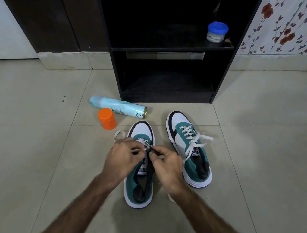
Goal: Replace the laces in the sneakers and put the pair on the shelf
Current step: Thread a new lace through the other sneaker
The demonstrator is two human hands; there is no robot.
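Observation:
Two white, teal and black sneakers stand on the tiled floor, toes pointing at a black shelf unit. The right sneaker is laced with a cream lace, its ends loose. The left sneaker lies under my hands. My left hand pinches a cream lace that loops off to the left of the toe. My right hand pinches the lace end at the shoe's upper eyelets. Both hands meet over the tongue and hide most of the lacing.
A light blue spray can lies on its side left of the shelf unit's foot, with an orange-lidded jar beside it. A blue-lidded plastic tub sits on the middle shelf. A floral wall is at right, a dark door frame at left.

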